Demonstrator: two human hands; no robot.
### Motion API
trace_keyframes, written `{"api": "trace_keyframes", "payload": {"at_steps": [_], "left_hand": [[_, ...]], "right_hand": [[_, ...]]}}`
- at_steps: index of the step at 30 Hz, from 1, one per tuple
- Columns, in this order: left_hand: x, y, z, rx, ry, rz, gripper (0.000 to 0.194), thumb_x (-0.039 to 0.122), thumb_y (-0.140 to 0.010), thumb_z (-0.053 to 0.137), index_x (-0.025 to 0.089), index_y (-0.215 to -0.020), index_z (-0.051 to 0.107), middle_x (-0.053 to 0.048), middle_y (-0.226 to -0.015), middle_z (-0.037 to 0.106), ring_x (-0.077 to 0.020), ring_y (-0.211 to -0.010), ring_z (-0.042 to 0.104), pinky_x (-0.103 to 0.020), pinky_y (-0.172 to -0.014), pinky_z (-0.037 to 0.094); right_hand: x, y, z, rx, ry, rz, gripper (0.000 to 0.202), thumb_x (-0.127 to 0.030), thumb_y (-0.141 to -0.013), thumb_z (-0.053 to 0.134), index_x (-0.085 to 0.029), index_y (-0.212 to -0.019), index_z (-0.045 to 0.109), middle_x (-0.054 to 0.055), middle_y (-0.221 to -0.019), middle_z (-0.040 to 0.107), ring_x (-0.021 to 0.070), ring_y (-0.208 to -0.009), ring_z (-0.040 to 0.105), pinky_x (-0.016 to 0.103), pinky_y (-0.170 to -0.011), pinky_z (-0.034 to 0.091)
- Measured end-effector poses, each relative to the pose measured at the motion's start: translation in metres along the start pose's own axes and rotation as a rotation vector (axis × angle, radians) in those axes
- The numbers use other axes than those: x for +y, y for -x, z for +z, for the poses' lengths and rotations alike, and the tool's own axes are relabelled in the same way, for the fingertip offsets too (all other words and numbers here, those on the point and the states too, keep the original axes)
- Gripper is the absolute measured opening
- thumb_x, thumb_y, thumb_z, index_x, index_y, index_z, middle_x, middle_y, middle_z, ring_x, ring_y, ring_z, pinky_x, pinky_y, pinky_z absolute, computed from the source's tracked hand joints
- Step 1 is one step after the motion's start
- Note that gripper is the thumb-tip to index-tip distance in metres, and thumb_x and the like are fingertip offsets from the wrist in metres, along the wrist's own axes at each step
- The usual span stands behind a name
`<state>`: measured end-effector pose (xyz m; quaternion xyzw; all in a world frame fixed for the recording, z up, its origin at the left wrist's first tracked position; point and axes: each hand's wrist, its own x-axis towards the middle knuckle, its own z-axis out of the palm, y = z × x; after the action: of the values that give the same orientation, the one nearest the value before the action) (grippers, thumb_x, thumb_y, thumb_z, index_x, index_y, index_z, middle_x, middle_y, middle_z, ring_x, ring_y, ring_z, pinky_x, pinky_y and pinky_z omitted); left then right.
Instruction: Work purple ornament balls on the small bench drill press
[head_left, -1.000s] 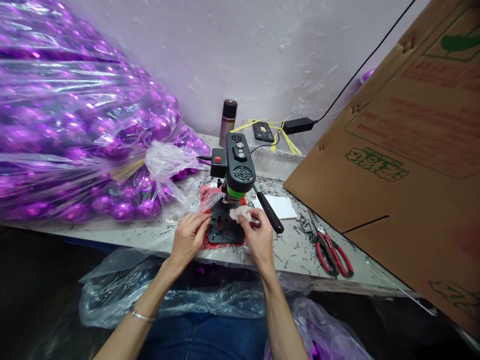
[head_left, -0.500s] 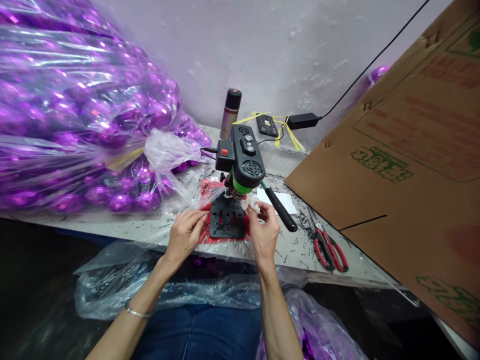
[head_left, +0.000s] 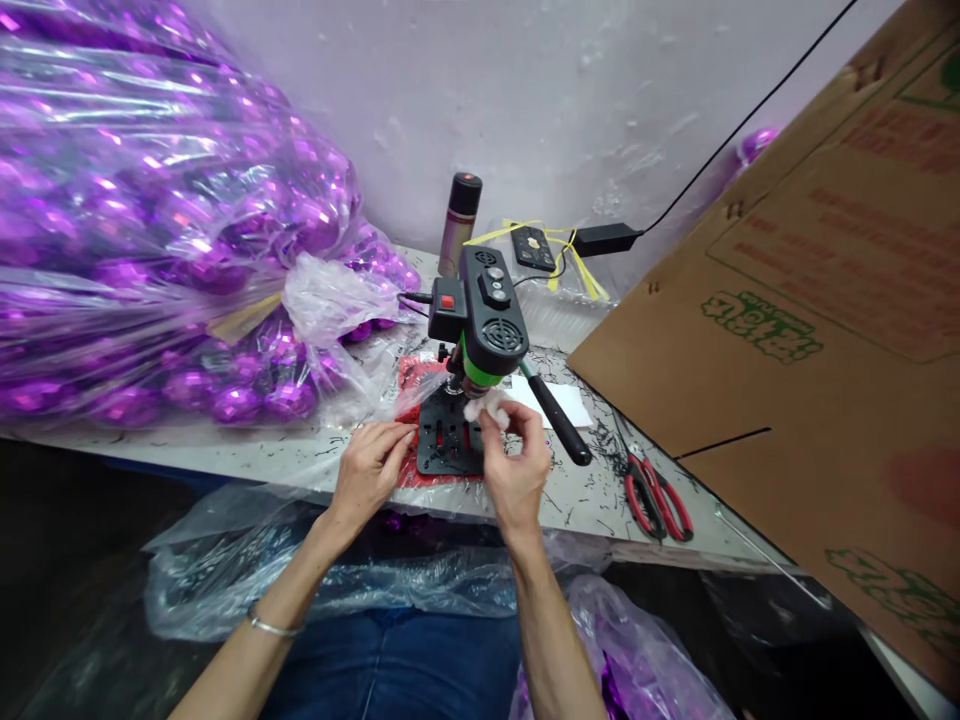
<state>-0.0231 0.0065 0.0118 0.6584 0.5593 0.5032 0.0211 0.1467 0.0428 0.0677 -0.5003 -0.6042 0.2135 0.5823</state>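
Note:
A small black and green bench drill (head_left: 493, 310) stands on the table, its slotted black base plate (head_left: 450, 455) lying over a red sheet (head_left: 409, 375). My right hand (head_left: 517, 460) pinches a white, fluffy wad (head_left: 489, 408) just under the drill head, above the plate's right side. At the plate's left edge rests my left hand (head_left: 371, 465), its fingers drawn together near the red sheet; whether anything is between them is too small to tell. The drill's black lever (head_left: 559, 420) slants down to the right of my right hand.
Clear bags of shiny purple balls (head_left: 150, 240) fill the left. A spray can (head_left: 460, 225) stands behind the drill. Red-handled pliers (head_left: 658, 500), white paper (head_left: 570, 402) and a large cardboard box (head_left: 795, 300) are on the right. Dark shavings litter the table (head_left: 577, 500).
My right hand has moved a little left with the white wad, which now hangs further over the base plate. My left hand has stayed nearly in place.

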Motion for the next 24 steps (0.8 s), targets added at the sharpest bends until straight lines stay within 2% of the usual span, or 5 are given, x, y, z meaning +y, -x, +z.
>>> {"api": "trace_keyframes", "payload": {"at_steps": [4,9,17,21,24], "left_hand": [[0.0,-0.001,0.0,-0.001,-0.019,0.019,0.018,0.022,-0.095,0.053,0.019,-0.096,0.07,-0.004,-0.092,0.074,-0.0171,-0.086,0.068,-0.032,-0.081,0.05],[-0.002,0.002,-0.003,0.011,-0.045,0.033,0.017,0.024,-0.095,0.054,0.019,-0.095,0.07,-0.003,-0.091,0.074,-0.0169,-0.084,0.068,-0.031,-0.079,0.05],[-0.005,0.003,0.001,0.024,-0.044,0.035,0.017,0.022,-0.095,0.054,0.019,-0.095,0.07,-0.003,-0.09,0.074,-0.0166,-0.084,0.067,-0.031,-0.078,0.05],[-0.005,0.005,0.002,0.013,-0.056,0.042,0.017,0.022,-0.095,0.053,0.018,-0.095,0.07,-0.003,-0.09,0.074,-0.0167,-0.084,0.067,-0.031,-0.078,0.049],[-0.004,0.004,0.003,0.0,-0.072,0.062,0.016,0.022,-0.095,0.053,0.018,-0.095,0.069,-0.003,-0.089,0.074,-0.0169,-0.083,0.066,-0.032,-0.077,0.049]], "right_hand": [[0.006,0.005,0.013,0.01,0.073,-0.093,0.012,-0.026,-0.086,0.054,-0.019,-0.094,0.06,0.006,-0.088,0.071,0.019,-0.082,0.067,0.032,-0.078,0.053],[0.014,0.008,0.002,-0.022,0.114,-0.1,0.009,-0.024,-0.085,0.055,-0.02,-0.089,0.062,0.003,-0.08,0.07,0.0178,-0.073,0.066,0.03,-0.069,0.052],[0.008,0.005,0.012,-0.006,0.149,-0.147,0.006,-0.024,-0.083,0.054,-0.021,-0.087,0.056,0.002,-0.08,0.066,0.0174,-0.075,0.063,0.031,-0.073,0.052],[0.011,0.006,0.003,-0.056,0.191,-0.106,0.007,-0.023,-0.081,0.055,-0.021,-0.087,0.058,0.002,-0.078,0.067,0.017,-0.071,0.063,0.03,-0.068,0.051],[0.001,0.001,0.0,-0.005,0.199,-0.118,0.009,-0.024,-0.082,0.056,-0.021,-0.09,0.058,0.002,-0.081,0.067,0.018,-0.075,0.063,0.031,-0.073,0.051]]}}
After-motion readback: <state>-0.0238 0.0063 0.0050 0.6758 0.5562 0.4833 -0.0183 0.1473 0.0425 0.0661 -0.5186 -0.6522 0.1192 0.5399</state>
